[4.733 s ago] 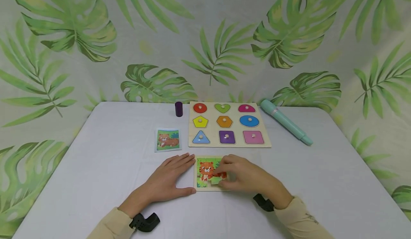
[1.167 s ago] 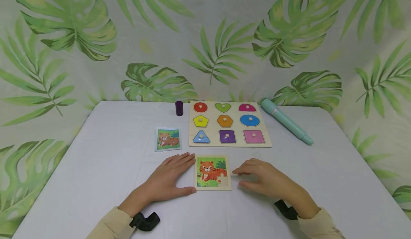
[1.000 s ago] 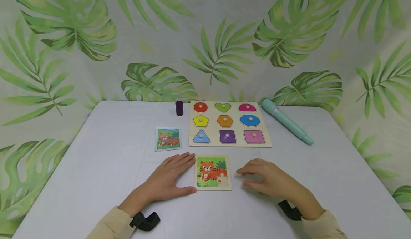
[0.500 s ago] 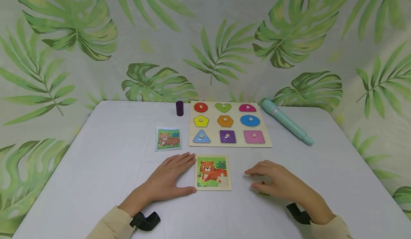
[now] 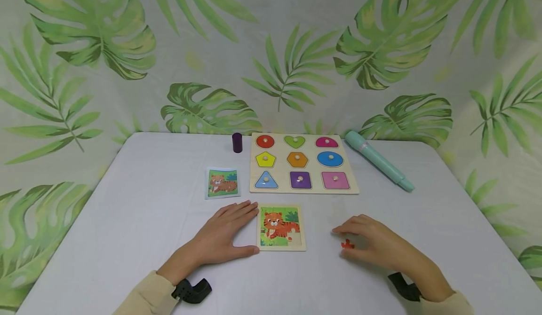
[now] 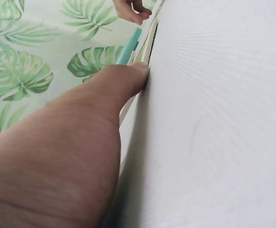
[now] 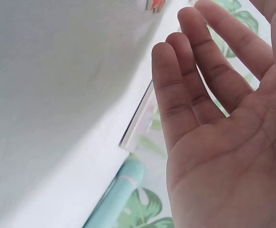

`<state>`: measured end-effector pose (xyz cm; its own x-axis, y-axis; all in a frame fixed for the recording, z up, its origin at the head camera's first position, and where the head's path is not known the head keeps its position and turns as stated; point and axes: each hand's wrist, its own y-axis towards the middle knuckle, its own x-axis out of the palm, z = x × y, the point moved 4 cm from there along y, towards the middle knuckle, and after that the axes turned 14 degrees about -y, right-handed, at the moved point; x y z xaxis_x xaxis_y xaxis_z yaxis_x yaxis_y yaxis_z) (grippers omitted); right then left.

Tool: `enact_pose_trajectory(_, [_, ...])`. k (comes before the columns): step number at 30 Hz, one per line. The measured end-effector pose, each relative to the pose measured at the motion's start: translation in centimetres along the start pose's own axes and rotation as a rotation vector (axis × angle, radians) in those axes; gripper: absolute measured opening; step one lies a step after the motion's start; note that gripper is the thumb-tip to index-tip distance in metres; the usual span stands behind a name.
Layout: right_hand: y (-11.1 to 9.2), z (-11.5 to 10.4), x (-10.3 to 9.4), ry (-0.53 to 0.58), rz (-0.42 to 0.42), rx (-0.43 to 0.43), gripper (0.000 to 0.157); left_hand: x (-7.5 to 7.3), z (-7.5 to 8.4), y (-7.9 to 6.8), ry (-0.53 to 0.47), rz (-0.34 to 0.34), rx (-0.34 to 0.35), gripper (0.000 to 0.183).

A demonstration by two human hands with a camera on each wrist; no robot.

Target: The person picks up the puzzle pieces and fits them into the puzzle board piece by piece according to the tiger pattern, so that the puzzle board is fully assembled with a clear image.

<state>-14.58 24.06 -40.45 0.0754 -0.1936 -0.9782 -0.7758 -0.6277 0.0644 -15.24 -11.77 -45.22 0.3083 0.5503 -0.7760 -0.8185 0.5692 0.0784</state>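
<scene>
A tiger jigsaw puzzle (image 5: pixel 277 225) lies in its wooden frame near the table's front, with bare wood showing at its lower right corner. Flat on the table, my left hand (image 5: pixel 224 235) touches the frame's left edge with fingertips and thumb. To the right of the frame, an orange-red puzzle piece (image 5: pixel 347 244) lies on the table between the parted thumb and fingers of my right hand (image 5: pixel 374 242). In the right wrist view, that puzzle piece (image 7: pixel 155 4) sits apart from the loosely bent fingers; part of it is cut off.
Behind the puzzle lies a wooden shape board (image 5: pixel 304 167) with knobbed pieces. A tiger picture card (image 5: pixel 222 183) and a dark purple cylinder (image 5: pixel 237 143) are at its left. A teal pen-shaped object (image 5: pixel 378 161) lies at the back right, before a leaf-patterned cloth (image 5: pixel 203 108).
A green piece earlier pinched by my right hand over the frame now sits in the puzzle. My right hand has moved right, to the orange-red piece. My left hand stays put.
</scene>
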Motion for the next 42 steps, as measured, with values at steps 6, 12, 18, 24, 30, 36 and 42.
enact_pose_trajectory(6, [-0.7, 0.6, 0.3, -0.036, -0.036, 0.042, 0.040, 0.0, 0.0, 0.0, -0.007, -0.001, 0.001, 0.090])
enact_pose_trajectory(12, [-1.1, 1.1, 0.3, -0.048, -0.102, 0.082, 0.045, 0.0, 0.0, 0.0, 0.001, 0.000, 0.001, 0.090])
enact_pose_trajectory(18, [-1.4, 1.3, 0.1, -0.065, -0.081, 0.067, 0.044, 0.0, 0.0, 0.0, 0.000, 0.000, 0.000, 0.090])
enact_pose_trajectory(24, [-1.7, 1.9, 0.3, -0.066, -0.078, 0.072, 0.042, 0.1, -0.1, 0.1, 0.002, 0.004, 0.005, 0.090])
enact_pose_trajectory(30, [-1.7, 2.2, 0.4, -0.040, -0.095, 0.073, 0.042, -0.1, 0.1, 0.0, -0.006, 0.003, 0.004, 0.089])
enact_pose_trajectory(36, [-1.5, 2.1, 0.4, -0.016, -0.099, 0.066, 0.041, -0.1, 0.0, 0.1, -0.006, 0.004, 0.002, 0.089])
enact_pose_trajectory(42, [-1.6, 2.1, 0.4, -0.015, -0.067, 0.032, 0.038, 0.0, 0.0, 0.0, -0.006, 0.002, 0.000, 0.089])
